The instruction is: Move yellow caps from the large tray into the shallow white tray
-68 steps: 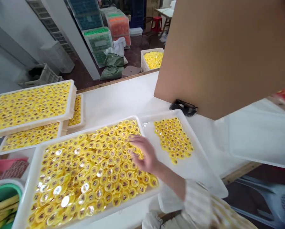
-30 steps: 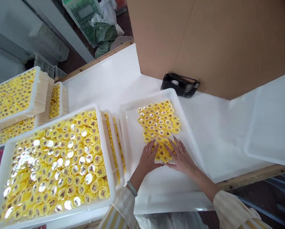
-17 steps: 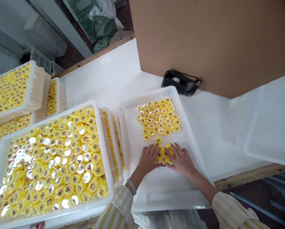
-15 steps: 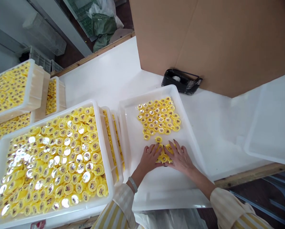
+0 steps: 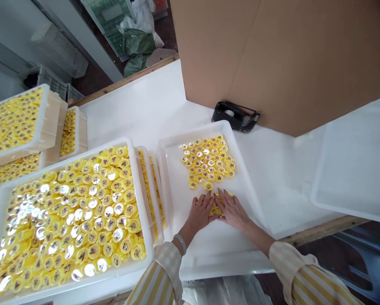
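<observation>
Inside a shallow white tray (image 5: 177,182), my left hand (image 5: 200,212) and my right hand (image 5: 233,212) lie on either side of a small cluster of round yellow pieces (image 5: 214,209). Each piece has a small dark picture on its shiny face. My fingers are stretched out, touching the cluster and partly covering it, with the thumbs close together on the near side. Beyond my fingertips, more yellow pieces (image 5: 207,157) lie face up in close rows at the tray's far end. A single yellow piece (image 5: 208,186) sits just ahead of my left fingertips.
A large white tray (image 5: 148,228) full of the same pieces rests on other trays at left. More stacked trays (image 5: 51,123) stand behind it. A black tape dispenser (image 5: 236,116) sits by a big cardboard box (image 5: 272,59). Another white tray (image 5: 351,186) lies at right.
My right hand has moved left, closer to my left hand, and covers more of the cluster. The fingertips of both hands are now nearer each other. The view has shifted slightly.
</observation>
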Motion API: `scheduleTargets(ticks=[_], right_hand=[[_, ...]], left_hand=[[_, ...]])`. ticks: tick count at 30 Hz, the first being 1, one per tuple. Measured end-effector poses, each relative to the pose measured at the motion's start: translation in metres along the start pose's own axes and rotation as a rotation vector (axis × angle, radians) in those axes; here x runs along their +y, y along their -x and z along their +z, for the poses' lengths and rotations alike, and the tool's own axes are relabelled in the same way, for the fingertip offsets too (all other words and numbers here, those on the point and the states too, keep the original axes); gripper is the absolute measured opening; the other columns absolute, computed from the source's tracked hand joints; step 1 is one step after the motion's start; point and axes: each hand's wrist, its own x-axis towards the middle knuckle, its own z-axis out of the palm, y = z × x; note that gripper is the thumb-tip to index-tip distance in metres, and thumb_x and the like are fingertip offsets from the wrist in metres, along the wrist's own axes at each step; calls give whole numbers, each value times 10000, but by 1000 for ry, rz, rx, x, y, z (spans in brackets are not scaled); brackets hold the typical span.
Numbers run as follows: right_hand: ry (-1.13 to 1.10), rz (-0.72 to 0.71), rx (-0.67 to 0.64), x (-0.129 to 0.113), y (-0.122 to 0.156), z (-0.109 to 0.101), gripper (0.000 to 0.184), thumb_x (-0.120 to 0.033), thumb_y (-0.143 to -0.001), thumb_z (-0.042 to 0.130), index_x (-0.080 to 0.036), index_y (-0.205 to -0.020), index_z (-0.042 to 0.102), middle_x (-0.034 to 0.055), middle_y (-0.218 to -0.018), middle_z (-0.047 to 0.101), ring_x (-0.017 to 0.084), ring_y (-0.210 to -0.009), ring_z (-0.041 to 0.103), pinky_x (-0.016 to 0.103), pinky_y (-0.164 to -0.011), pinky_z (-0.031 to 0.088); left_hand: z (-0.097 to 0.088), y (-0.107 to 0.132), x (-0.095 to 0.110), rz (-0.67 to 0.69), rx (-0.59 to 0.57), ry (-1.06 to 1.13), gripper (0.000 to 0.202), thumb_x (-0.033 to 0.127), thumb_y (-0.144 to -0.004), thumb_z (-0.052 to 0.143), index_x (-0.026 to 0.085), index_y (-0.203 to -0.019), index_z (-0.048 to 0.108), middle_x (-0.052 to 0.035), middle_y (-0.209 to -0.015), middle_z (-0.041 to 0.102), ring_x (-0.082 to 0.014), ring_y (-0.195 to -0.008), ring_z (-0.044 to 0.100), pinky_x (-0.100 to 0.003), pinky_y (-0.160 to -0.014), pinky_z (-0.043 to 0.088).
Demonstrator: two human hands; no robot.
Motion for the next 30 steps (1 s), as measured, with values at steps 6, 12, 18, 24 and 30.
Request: scheduleTargets(ticks=[6,12,18,24,30], right_hand=[[-36,25,25,-1,3,1,867,-575,-784,639,-70,-1444,396,243,-1531,310,404,-1403,262,598,-1100,212],[-90,15,41,-2,-1,2,840,-588,-816,589,-9,-1405,431,241,-1540,293,363,-1446,194,481,-1159,199],[-126,37,52,-5,-1,4,826,-556,-816,604,-9,-1408,425,235,-1545,286,370,-1448,182,492,-1160,197],[-158,38,44,-5,-1,11,831,-546,-814,613,-13,-1418,413,225,-1560,254,361,-1465,112,494,-1169,169],[-120,39,97,-6,-3,3,818,-541,-810,601,-12,-1407,420,252,-1546,269,353,-1458,151,502,-1152,187]], left_hand=[[-1,4,5,20,-31,9,691,587,-963,258,126,-1466,368,-96,-1545,373,-291,-1413,300,-481,-1053,335],[-1,4,16,-6,-82,31,574,365,-1002,257,68,-1493,273,-103,-1570,313,-277,-1462,226,-511,-1138,248],[1,4,19,-27,-119,38,574,341,-993,276,68,-1498,254,-102,-1579,284,-285,-1462,231,-530,-1138,264],[8,6,18,-29,-157,40,590,347,-988,289,67,-1505,235,-109,-1591,248,-287,-1477,183,-534,-1148,254],[0,4,19,-31,-105,-13,587,345,-982,311,113,-1515,227,-119,-1568,315,-269,-1459,251,-514,-1145,269]])
